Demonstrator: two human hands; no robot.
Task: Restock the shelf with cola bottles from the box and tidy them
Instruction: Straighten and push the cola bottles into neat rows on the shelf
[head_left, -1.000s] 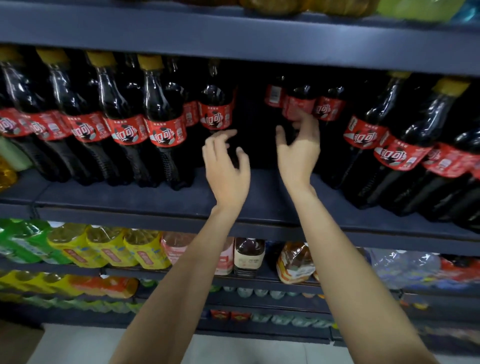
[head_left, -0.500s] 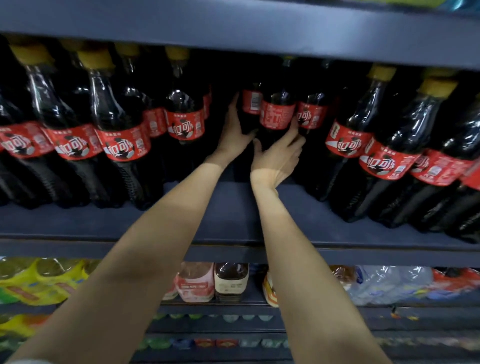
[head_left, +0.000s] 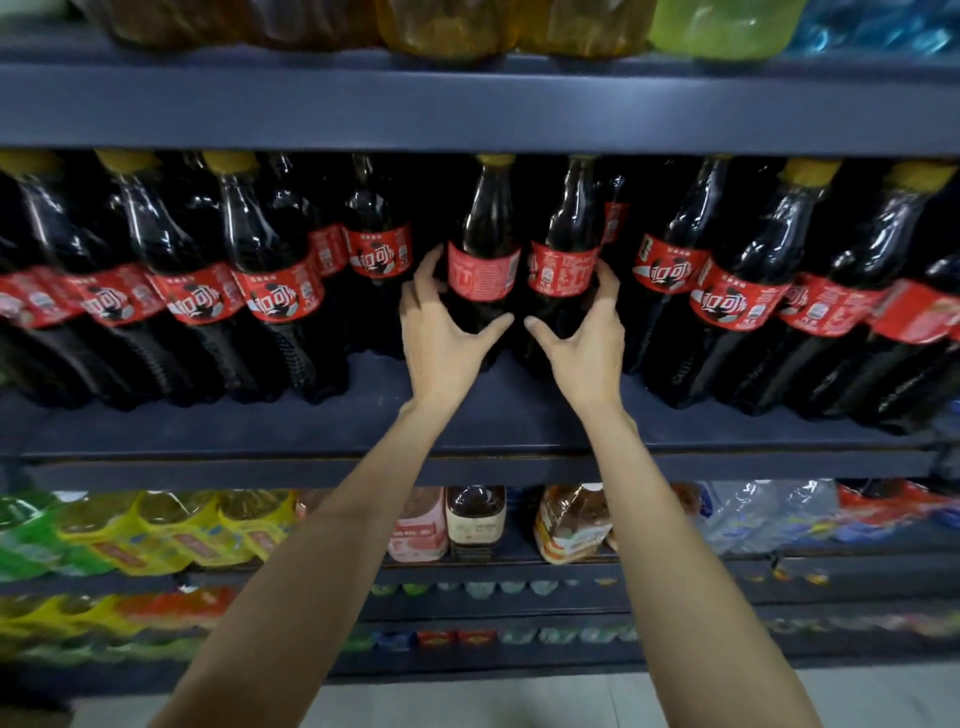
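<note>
Both hands have drawn 2 cola bottles forward since half a second ago, when they were reaching deeper between the rows with fingers on the labels. Now I see my left hand (head_left: 445, 332) curled around the lower body of the left bottle (head_left: 484, 260), fingers on its left side at the label edge, thumb across the front beneath the label. My right hand (head_left: 587, 335) grips the right bottle (head_left: 563, 260) the same way, mirrored: fingers wrap its right side, thumb lies on the front. So each hand is clamped on its own bottle. The 2 bottles stand upright and just beside each other in the middle gap of the dark blue shelf (head_left: 467, 415), set back from its front edge. Their red labels show the printed back side, not the logo. The left bottle has a yellow cap; I cannot make out the right one's cap. Rows of cola bottles (head_left: 270, 275) fill the shelf to the left, and more bottles (head_left: 737, 291) to the right, logos facing out. Below, a lower shelf holds yellow-wrapped drink packs (head_left: 171, 535) and a pink bottle (head_left: 418, 530).
</note>
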